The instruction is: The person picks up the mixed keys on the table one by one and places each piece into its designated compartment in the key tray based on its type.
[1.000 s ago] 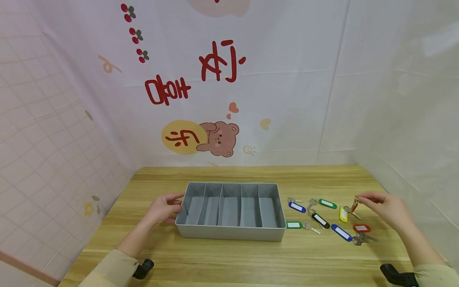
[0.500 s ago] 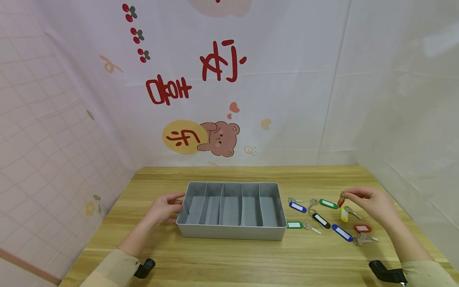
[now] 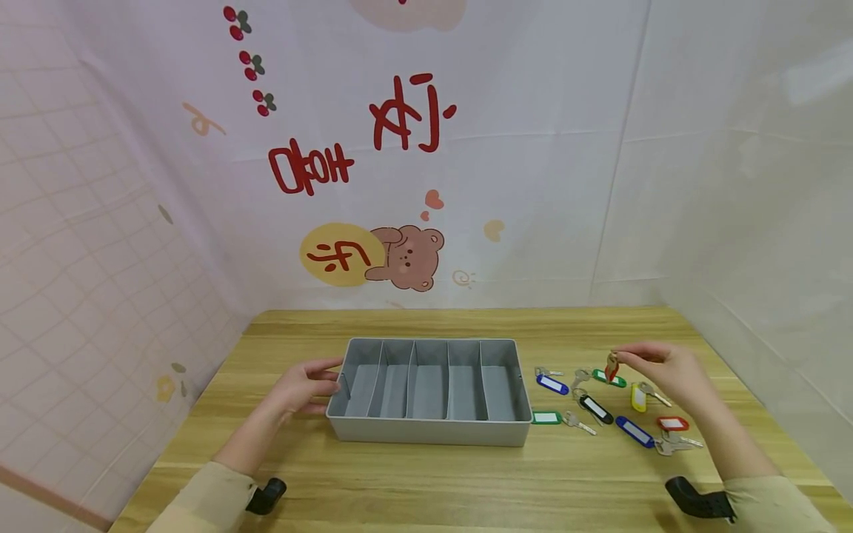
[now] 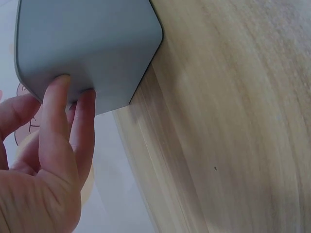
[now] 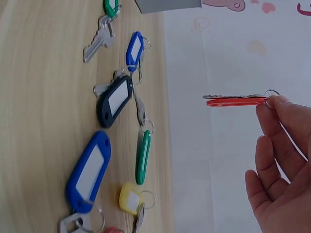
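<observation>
My right hand [image 3: 669, 374] pinches a split ring between thumb and forefinger in the air. From it hang a red key tag [image 5: 238, 102] and a key [image 5: 228, 96]. My left hand [image 3: 308, 386] rests its fingertips against the left end of a grey divided tray [image 3: 426, 431]; in the left wrist view its fairly straight fingers [image 4: 58, 116] touch the outer wall. Below and around my right hand lie a green key tag [image 3: 609, 378], a yellow key tag [image 3: 638, 397], a blue key tag [image 3: 634, 431] and another red key tag [image 3: 672, 423], with keys.
Nearer the tray lie a black key tag [image 3: 595, 409], another blue key tag [image 3: 552, 384] and another green key tag [image 3: 546, 417]. All sit on a wooden table [image 3: 426, 488]. A printed cloth [image 3: 533, 185] hangs behind it.
My right hand has carried the red tag and its key leftward, from beside the yellow tag to over the far green tag. The left hand has stayed at the tray.
</observation>
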A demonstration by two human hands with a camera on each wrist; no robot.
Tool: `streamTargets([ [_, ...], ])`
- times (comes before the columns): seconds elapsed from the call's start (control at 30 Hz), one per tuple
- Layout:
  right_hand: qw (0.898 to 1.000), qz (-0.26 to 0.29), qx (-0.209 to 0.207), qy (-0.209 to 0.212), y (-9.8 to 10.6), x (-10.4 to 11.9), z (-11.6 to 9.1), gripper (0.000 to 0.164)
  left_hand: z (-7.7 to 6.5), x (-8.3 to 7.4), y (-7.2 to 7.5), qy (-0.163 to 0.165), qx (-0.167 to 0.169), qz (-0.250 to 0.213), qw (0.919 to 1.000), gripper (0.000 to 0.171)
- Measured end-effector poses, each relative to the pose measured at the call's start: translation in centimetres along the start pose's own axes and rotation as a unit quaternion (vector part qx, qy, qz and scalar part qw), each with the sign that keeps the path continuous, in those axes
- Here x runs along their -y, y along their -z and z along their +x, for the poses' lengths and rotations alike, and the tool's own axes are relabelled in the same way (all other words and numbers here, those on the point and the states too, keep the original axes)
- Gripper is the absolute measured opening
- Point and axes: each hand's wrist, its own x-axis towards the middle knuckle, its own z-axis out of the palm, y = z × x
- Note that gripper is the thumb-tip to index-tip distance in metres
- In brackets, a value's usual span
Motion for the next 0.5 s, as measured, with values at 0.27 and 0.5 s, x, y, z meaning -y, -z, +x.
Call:
streamTargets([
  [0.27,1.000,0.010,0.023,-0.013,-1.0,1.3,0.5,0.038,0.2,0.1,0.1,0.006,-0.004,-0.004,1.0000,0.059],
  [0.5,0.999,0.036,0.034,-0.009,-2.3,2.8,1.0,0.040,0.1,0.2,0.2,-0.001,0.000,0.000,1.0000,0.060],
])
